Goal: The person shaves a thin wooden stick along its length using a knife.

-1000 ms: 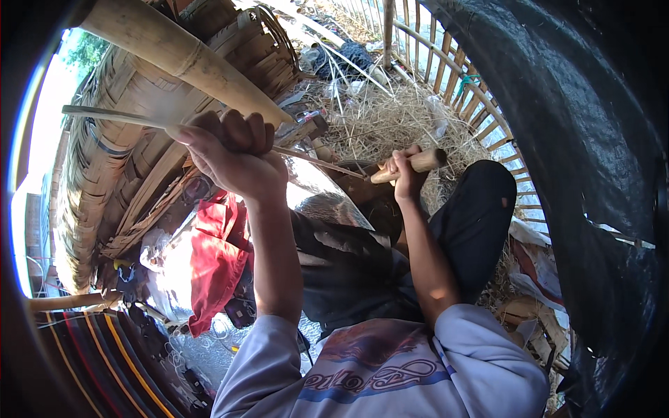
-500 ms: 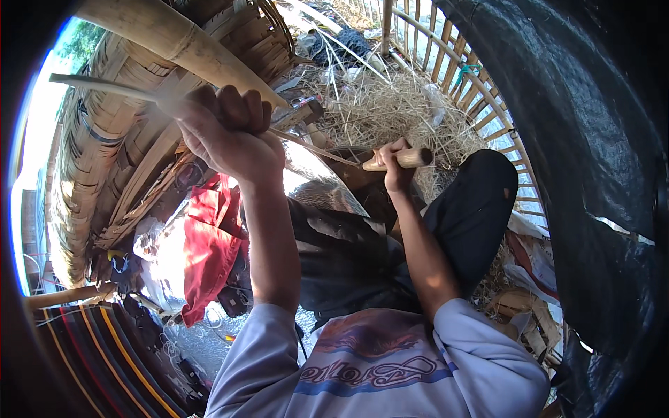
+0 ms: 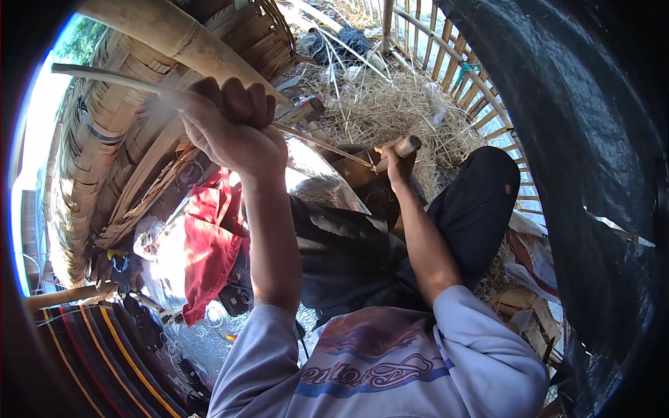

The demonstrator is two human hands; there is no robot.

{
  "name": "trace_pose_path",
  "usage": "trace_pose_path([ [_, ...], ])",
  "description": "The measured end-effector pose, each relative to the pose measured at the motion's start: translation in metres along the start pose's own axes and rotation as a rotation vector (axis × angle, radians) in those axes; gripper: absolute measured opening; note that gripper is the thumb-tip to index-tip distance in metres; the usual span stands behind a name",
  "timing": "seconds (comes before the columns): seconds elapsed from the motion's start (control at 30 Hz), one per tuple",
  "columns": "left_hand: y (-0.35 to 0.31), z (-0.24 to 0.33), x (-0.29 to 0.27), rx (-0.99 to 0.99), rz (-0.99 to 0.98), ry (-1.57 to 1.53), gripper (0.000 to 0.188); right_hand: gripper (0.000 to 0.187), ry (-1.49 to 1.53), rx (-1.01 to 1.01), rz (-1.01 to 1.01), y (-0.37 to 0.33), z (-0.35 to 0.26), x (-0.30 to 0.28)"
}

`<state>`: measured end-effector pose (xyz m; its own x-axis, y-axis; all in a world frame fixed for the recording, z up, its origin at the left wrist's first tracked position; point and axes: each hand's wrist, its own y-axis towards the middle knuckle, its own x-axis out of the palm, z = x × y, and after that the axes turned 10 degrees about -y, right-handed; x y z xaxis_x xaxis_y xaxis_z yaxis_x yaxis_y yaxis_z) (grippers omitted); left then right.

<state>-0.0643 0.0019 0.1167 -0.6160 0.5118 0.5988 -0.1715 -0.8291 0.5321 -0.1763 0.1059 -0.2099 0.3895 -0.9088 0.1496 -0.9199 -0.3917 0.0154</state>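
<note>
My left hand [image 3: 237, 132] is raised and closed round a long, thin bamboo strip [image 3: 115, 79]. One end of the strip sticks out to the far left. The other slants down to the right, to just beside my right hand [image 3: 397, 167]. That hand is wrapped round a thick, pale wooden handle [image 3: 407, 146], tilted with its round end up to the right. Whether a blade is fixed to the handle cannot be made out. Both hands are in front of my dark trousers [image 3: 334, 251], over a brown container-like thing [image 3: 359, 177].
A thick bamboo pole [image 3: 181, 42] and woven bamboo baskets [image 3: 90, 167] crowd the left. Straw-like shavings [image 3: 390, 104] cover the ground ahead. A slatted bamboo fence [image 3: 481, 90] and a black sheet [image 3: 578, 139] stand on the right. A red cloth [image 3: 209, 244] lies beside my left forearm.
My right hand has turned, tilting the wooden handle more steeply, its round end now higher and a little further left. My left hand has barely shifted and still grips the strip.
</note>
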Motion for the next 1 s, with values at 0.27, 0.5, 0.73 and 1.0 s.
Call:
trace_pose_path([
  [0.27,0.005,0.005,0.001,-0.018,-0.017,0.019,0.048,0.009,-0.226,-0.175,-0.183,-0.011,0.005,-0.007],
  [0.5,0.005,0.01,-0.005,0.003,-0.047,0.033,0.049,0.01,0.012,-0.146,-0.043,-0.007,-0.027,0.007],
  [0.73,0.005,0.003,-0.006,0.01,-0.046,0.045,0.049,0.013,-0.139,0.067,0.021,-0.003,-0.01,-0.011],
  [1.0,0.008,0.003,-0.006,-0.016,-0.096,0.009,0.05,0.011,-0.144,-0.02,0.019,-0.006,0.018,-0.019],
])
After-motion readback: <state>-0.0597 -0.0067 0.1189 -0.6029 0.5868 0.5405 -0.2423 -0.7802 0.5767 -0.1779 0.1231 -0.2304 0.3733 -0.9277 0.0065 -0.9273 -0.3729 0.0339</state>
